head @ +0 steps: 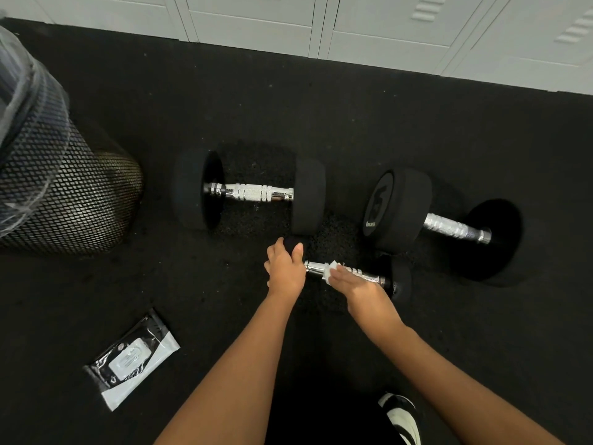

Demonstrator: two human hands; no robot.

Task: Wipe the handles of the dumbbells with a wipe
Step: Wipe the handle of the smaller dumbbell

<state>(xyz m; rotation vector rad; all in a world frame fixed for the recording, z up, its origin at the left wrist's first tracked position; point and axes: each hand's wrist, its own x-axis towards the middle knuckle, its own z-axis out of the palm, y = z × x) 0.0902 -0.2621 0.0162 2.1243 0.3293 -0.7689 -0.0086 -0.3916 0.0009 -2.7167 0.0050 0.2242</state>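
Observation:
Three black dumbbells with chrome handles lie on the dark rubber floor. The smallest dumbbell point(362, 273) lies nearest me. My left hand point(285, 268) grips its left end weight, which the hand mostly hides. My right hand point(353, 282) presses a white wipe point(330, 272) around its chrome handle. A large dumbbell point(248, 192) lies behind, left of centre. Another large dumbbell point(444, 224) lies to the right, angled.
A black and white pack of wipes point(133, 361) lies on the floor at the lower left. A black mesh bin point(69, 194) with a plastic liner stands at the left. Pale lockers point(353, 24) line the far edge. A shoe point(402, 415) shows at the bottom.

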